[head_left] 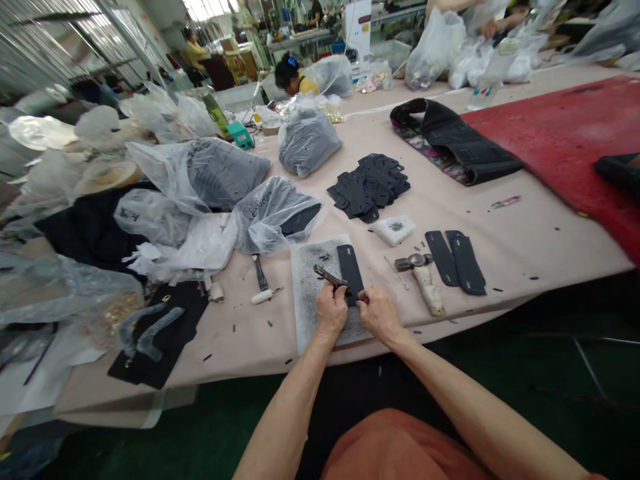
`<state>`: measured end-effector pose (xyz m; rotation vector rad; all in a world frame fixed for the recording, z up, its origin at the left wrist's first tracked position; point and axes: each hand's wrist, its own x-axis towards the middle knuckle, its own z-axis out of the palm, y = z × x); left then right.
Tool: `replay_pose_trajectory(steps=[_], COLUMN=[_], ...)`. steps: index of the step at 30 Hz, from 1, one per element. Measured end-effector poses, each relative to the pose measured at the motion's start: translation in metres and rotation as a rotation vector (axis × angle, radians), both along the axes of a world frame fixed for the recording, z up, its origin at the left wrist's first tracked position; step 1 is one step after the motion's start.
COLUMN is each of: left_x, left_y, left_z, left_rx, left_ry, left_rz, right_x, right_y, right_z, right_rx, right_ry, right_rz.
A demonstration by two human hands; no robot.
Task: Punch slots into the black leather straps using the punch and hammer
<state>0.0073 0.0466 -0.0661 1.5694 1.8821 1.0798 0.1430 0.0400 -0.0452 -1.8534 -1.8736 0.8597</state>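
Note:
My left hand is closed around a metal punch, which lies tilted over a dark strip. That dark strip has a slot at its far end and rests on a worn, speckled white board. My right hand is closed in a pinch at the strip's near end; what sits between its fingertips is hidden. To the right lie a ball-peen hammer with a wrapped handle, a thin metal pick, and several dark strips. A white block sits beyond the board.
A pile of dark strips lies farther back. Plastic bags crowd the left, near a small tool and a black panel with handles. A black band and red sheet are at right. A co-worker sits opposite.

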Motion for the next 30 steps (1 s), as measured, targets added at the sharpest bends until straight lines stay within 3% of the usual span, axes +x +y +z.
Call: replay_pose_trajectory(steps=[6,14,17,21,25,30], left_x=[0.0,0.011,0.014,0.025,0.037,0.036], left_y=[0.001,0.005,0.005,0.009,0.013,0.013], left_z=[0.006,0.021,0.02,0.018,0.014,0.009], left_rx=[-0.037,-0.131,-0.115,-0.08,-0.074,-0.1], left_ry=[-0.082,-0.212,-0.231,-0.237,-0.171,-0.148], left_rz=[0.017,0.065,0.033,-0.093,-0.22,-0.163], right_x=[0.007,0.022,0.03,0.038,0.042,0.044], right_y=[0.008,0.02,0.016,0.005,0.003,0.008], right_z=[-0.007,-0.011,-0.013,-0.009,-0.005,-0.005], right_rx=[-0.011,-0.13,-0.223,-0.426,-0.475,-0.637], right_ry=[0.059,0.166,0.368,0.801,0.976,1.198], right_rz=[-0.155,-0.168,-0.222,-0.339,-0.42,-0.338])
